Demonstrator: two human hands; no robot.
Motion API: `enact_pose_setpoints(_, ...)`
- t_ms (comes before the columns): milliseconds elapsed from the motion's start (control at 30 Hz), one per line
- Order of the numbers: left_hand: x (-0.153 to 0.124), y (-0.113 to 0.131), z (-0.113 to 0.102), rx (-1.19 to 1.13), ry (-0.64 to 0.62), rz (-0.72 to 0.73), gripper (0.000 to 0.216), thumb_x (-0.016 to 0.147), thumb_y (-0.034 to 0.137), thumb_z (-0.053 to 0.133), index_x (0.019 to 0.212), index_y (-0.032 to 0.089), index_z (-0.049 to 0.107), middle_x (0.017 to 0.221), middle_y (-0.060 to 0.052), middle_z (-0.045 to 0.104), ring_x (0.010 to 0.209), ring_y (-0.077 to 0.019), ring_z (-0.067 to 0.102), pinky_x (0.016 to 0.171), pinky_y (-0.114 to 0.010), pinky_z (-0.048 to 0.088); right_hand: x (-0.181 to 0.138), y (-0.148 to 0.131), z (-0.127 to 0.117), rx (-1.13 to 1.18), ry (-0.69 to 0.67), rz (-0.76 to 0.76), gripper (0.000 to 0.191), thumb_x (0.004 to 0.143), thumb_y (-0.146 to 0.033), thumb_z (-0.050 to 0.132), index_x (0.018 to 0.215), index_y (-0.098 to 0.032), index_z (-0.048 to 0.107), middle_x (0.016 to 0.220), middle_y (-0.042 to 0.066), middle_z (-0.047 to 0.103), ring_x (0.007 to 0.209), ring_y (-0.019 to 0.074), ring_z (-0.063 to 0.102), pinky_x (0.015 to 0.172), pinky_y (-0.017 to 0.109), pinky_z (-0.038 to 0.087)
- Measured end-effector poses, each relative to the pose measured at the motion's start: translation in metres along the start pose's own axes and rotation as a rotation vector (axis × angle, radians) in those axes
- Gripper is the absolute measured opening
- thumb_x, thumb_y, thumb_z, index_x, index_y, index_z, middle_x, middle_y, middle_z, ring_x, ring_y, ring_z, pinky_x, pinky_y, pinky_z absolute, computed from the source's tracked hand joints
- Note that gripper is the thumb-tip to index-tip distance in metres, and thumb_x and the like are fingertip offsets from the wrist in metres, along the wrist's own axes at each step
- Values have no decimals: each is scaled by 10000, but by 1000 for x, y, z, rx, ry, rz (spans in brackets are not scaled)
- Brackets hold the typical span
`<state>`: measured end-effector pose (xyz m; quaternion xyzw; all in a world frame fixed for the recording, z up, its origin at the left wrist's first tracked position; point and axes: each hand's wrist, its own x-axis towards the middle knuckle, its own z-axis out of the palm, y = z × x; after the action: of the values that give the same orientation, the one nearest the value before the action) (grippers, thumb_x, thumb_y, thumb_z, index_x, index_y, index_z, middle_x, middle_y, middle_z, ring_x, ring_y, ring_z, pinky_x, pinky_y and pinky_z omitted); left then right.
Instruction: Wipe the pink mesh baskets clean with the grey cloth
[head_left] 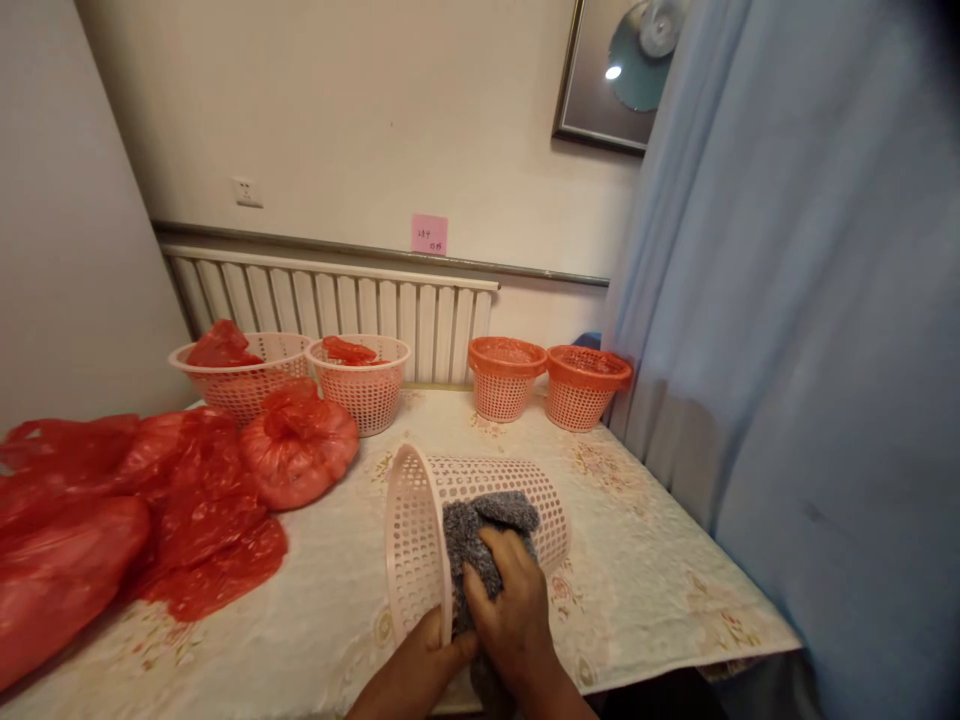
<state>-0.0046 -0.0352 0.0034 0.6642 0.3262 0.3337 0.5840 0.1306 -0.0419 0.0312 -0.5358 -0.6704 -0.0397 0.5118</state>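
Observation:
A pale pink plastic basket [480, 500] lies on its side near the table's front edge, its mouth turned to the left. My left hand [424, 665] grips the basket's rim from below. My right hand [514, 610] presses a grey fuzzy cloth [480, 535] against the basket's outer wall, fingers closed on the cloth.
Two pale baskets [247, 375] [364, 385] holding red plastic stand at the back left, two orange baskets [506, 378] [587, 385] at the back right. Red plastic bags [172, 490] cover the table's left. A blue curtain [810, 350] hangs at right. The table [660, 560] has a floral cloth.

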Motion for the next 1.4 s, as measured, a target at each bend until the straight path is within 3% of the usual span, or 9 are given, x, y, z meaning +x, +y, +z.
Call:
enact_pose_setpoints(233, -3, -11, -3, 44, -11, -67, 424, 816, 283, 552, 1222, 164, 584, 1227, -59, 642, 1180, -302, 518, 1092, -468, 288, 12, -2, 2, -18, -49, 24, 303, 787, -182, 508, 1080, -162, 583, 928, 85, 617, 876, 220, 590, 792, 355, 494)
enact_pose_setpoints(500, -7, -26, -5, 60, 13, -100, 471, 806, 324, 577, 1243, 149, 563, 1263, -76, 617, 1186, -292, 509, 1093, -462, 286, 11, 13, 3, -9, -9, 104, 294, 807, -215, 498, 1074, -167, 612, 973, 87, 650, 913, 212, 604, 828, 334, 489)
enact_pose_setpoints(767, -10, -14, -3, 90, -52, -102, 531, 779, 365, 564, 1274, 173, 547, 1317, -66, 577, 1245, -314, 454, 1117, -480, 225, 42, 88, -10, -128, 25, 345, 375, 833, -336, 453, 1119, -150, 610, 1105, 113, 643, 1029, 245, 588, 920, 365, 440)
enact_pose_setpoints(967, -8, -21, -3, 138, -81, -125, 528, 761, 305, 574, 1275, 185, 542, 1319, -51, 577, 1238, -301, 462, 1115, -473, 234, 35, 126, -24, -193, 70, 507, 457, 825, -390, 423, 1148, -118, 596, 1125, 136, 641, 1037, 264, 597, 926, 376, 433)
enact_pose_setpoints(1100, -5, -15, -2, 103, -83, -71, 521, 772, 255, 595, 1280, 158, 536, 1337, -70, 559, 1231, -281, 479, 1110, -445, 268, 18, 127, -24, -193, 130, 540, 485, 824, -404, 420, 1166, -103, 585, 1148, 156, 629, 1073, 273, 583, 937, 377, 426)
enact_pose_setpoints(1200, -2, 0, -1, 50, -16, -37, 509, 804, 328, 597, 1279, 154, 538, 1324, -89, 569, 1221, -292, 495, 1096, -465, 295, 5, 124, -21, -174, 160, 540, 472, 835, -404, 418, 1174, -116, 576, 1153, 155, 626, 1062, 284, 588, 917, 397, 438)
enact_pose_setpoints(1400, 2, 31, 3, -84, 87, 72, 498, 817, 328, 598, 1291, 193, 528, 1337, -66, 559, 1246, -265, 480, 1119, -454, 268, -20, 106, -10, -139, 122, 503, 418, 833, -391, 465, 1120, -124, 610, 1096, 153, 657, 1003, 286, 622, 867, 402, 475)
